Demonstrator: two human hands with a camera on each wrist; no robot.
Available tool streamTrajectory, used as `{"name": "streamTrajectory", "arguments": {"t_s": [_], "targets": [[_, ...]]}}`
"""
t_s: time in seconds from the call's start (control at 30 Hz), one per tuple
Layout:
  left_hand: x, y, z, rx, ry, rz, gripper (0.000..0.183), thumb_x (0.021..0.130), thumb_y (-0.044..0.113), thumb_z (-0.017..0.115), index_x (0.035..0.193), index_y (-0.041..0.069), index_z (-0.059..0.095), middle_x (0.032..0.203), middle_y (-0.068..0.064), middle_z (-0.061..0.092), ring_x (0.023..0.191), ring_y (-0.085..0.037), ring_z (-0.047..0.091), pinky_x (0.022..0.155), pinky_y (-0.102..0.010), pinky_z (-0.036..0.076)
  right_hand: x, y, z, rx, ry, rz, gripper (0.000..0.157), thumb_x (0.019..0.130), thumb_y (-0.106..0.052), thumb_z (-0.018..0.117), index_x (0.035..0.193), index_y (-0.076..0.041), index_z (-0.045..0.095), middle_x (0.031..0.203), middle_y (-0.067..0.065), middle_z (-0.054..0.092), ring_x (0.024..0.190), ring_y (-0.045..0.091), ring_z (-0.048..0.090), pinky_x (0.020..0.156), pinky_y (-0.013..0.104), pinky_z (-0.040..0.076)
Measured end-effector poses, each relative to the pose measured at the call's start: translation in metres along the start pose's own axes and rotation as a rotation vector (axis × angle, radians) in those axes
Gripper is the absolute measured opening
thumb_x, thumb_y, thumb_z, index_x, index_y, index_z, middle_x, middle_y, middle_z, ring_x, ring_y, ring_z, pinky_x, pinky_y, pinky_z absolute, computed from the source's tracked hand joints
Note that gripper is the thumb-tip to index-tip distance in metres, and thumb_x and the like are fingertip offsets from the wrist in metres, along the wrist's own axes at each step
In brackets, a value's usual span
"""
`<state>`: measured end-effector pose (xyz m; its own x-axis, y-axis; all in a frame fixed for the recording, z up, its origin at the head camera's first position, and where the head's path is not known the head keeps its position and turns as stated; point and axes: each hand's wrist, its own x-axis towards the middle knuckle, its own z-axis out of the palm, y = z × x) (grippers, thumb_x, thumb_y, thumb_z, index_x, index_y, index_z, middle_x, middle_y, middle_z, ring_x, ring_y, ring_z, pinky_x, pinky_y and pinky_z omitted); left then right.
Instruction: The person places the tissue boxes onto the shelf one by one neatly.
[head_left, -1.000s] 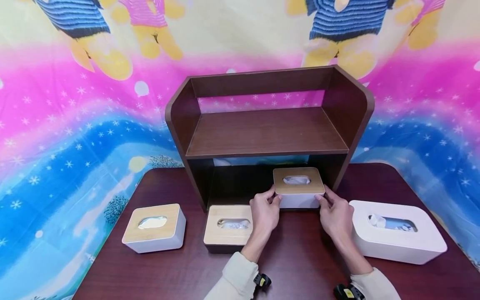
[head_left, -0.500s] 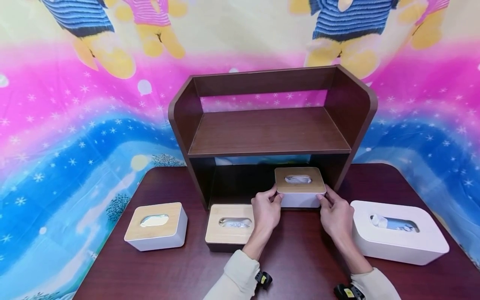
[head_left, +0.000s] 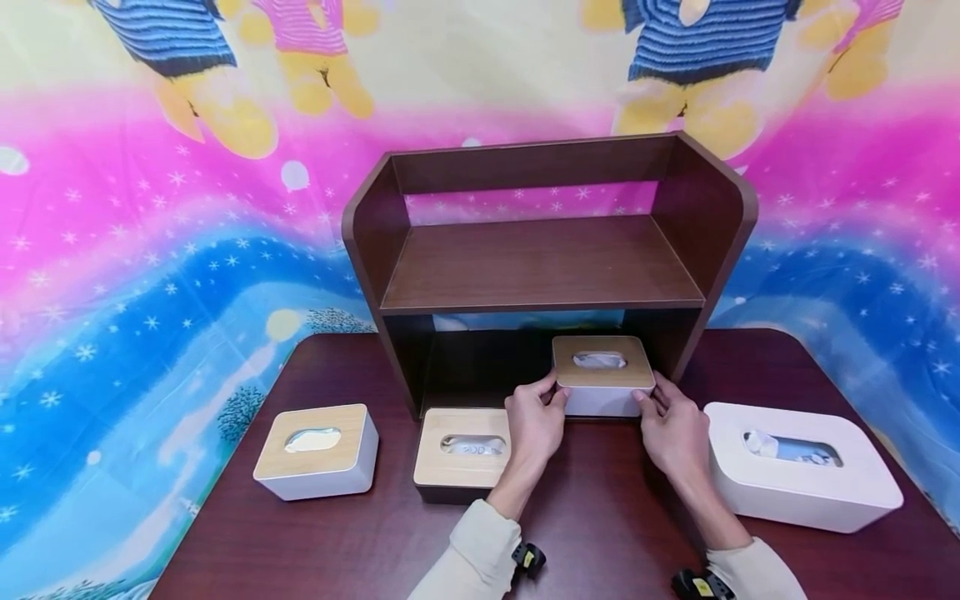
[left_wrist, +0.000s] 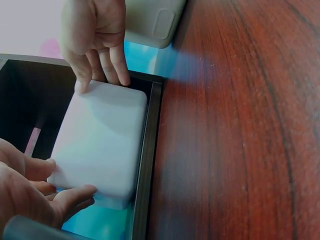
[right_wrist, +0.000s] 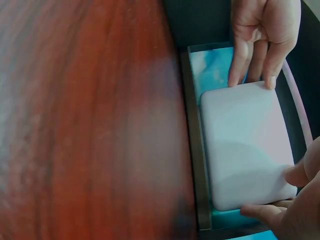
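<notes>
A tissue box with a brown wooden lid and white sides [head_left: 611,402] sits at the front right of the shelf unit's lower compartment in the head view. My left hand [head_left: 534,423] grips its left side, thumb at the front corner. Its right side is held the same way by my right hand [head_left: 678,437]. In the left wrist view, the box's pale front face [left_wrist: 100,140] lies between both hands. The right wrist view shows that face [right_wrist: 247,150] too, just inside the compartment's front edge. The back of the box is hidden.
The dark brown two-tier shelf unit [head_left: 543,262] stands on the reddish-brown table [head_left: 592,533]. A light-lidded dark-based tissue box [head_left: 438,471] is beside my left forearm, with a white one with a wooden lid [head_left: 322,486] farther left. To the right rests a long white tissue box [head_left: 810,500].
The head view has drifted slightly, so the scene appears a little farther right. Both hands keep their hold on the brown-lidded tissue box, which stays in the same spot in the compartment.
</notes>
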<state>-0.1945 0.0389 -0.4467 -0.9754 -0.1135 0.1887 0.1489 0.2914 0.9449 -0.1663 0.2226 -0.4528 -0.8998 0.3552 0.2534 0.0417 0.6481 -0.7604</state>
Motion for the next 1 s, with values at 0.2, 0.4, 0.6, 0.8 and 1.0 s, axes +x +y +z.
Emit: {"name": "streamTrajectory", "arguments": {"t_s": [0.2,0.4,0.6,0.8,1.0], "targets": [[-0.002,0.003,-0.001,-0.006,-0.031,-0.013,0.042,0.095,0.018,0.082,0.136,0.010,0.075,0.131,-0.013,0.076,0.119,-0.023,0.075,0.099,-0.038,0.064,-0.002,-0.008,-0.014,0.013,-0.091,0.012,0.065,0.107,-0.022,0.068,0.161,0.004,0.044,0.152,0.032,0.057,0.133,0.043,0.065,0.105,0.051,0.054],[-0.003,0.012,-0.010,-0.019,-0.072,-0.002,0.050,0.095,0.022,0.082,0.141,0.005,0.071,0.139,-0.017,0.072,0.126,-0.030,0.072,0.105,-0.046,0.061,-0.009,-0.021,-0.029,-0.024,-0.097,-0.058,0.069,0.106,-0.027,0.070,0.162,0.003,0.042,0.155,0.031,0.053,0.137,0.046,0.061,0.108,0.056,0.053],[-0.007,0.020,-0.024,-0.020,-0.122,-0.007,0.056,0.097,0.028,0.081,0.146,0.006,0.067,0.146,-0.018,0.068,0.130,-0.033,0.070,0.102,-0.047,0.062,-0.021,-0.036,-0.037,-0.064,-0.104,-0.096,0.074,0.106,-0.037,0.070,0.164,-0.002,0.041,0.154,0.034,0.053,0.139,0.052,0.058,0.107,0.070,0.051],[-0.013,0.017,-0.040,0.014,-0.140,0.040,0.056,0.097,0.030,0.081,0.147,0.008,0.067,0.145,-0.018,0.068,0.128,-0.034,0.071,0.100,-0.047,0.063,-0.032,-0.048,-0.039,-0.056,-0.114,-0.146,0.075,0.104,-0.040,0.072,0.164,-0.006,0.043,0.153,0.033,0.055,0.135,0.053,0.060,0.103,0.071,0.052],[-0.017,0.016,-0.061,0.066,-0.142,0.062,0.056,0.098,0.033,0.080,0.149,0.012,0.066,0.146,-0.016,0.068,0.125,-0.034,0.073,0.103,-0.049,0.062,-0.041,-0.057,-0.035,-0.078,-0.116,-0.187,0.072,0.103,-0.043,0.073,0.162,-0.010,0.048,0.150,0.031,0.060,0.130,0.050,0.065,0.099,0.067,0.053]]}}
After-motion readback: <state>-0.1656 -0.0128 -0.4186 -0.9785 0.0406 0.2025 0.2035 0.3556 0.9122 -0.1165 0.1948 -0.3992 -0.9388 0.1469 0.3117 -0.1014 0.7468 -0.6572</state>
